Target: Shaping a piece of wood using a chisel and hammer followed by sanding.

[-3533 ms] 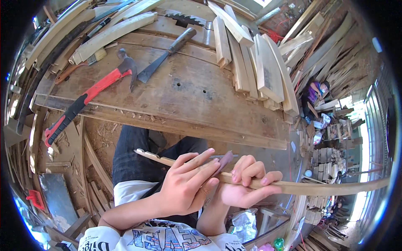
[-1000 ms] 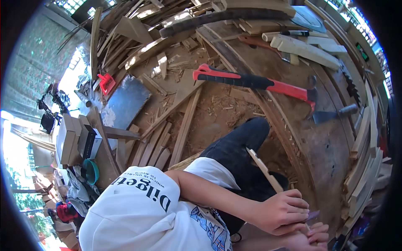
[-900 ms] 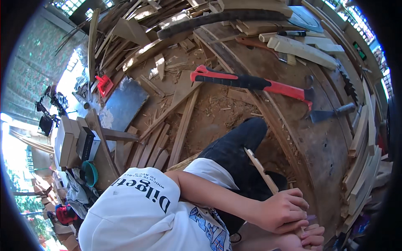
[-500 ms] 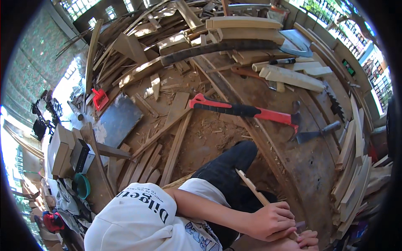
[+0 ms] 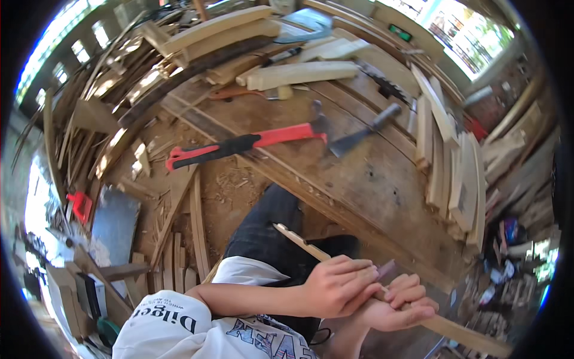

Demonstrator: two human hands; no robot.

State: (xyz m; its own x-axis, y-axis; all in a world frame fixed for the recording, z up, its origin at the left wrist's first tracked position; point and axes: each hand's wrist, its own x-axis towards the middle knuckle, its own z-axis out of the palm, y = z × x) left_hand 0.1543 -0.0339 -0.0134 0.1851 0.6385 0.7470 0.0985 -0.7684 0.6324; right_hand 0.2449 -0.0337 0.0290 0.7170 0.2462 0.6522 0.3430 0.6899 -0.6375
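Observation:
A long, thin wooden strip (image 5: 465,336) runs slantwise through both my hands. Its notched end (image 5: 293,236) lies over my dark trouser leg. My left hand (image 5: 341,287) is closed over the strip from above, fingers pressed together. Just beyond it, my right hand (image 5: 402,304) holds the strip from below, palm up and fingers curled. Between the two hands a small purplish-brown flat piece (image 5: 387,269) sticks out; I cannot make out its kind. Its lower part is hidden by my fingers.
A red-and-black hammer (image 5: 251,142) and a wide-bladed chisel (image 5: 366,130) lie on the worn wooden bench (image 5: 371,185) ahead. Behind them are a handsaw (image 5: 385,81) and pale wood pieces (image 5: 305,75). Curved slats (image 5: 463,185) stack at right. Offcuts (image 5: 89,119) heap at far left.
My view has swung to the right, so the bench and tools sit further left. Both hands stay on the strip, and more of its near end shows past my right hand.

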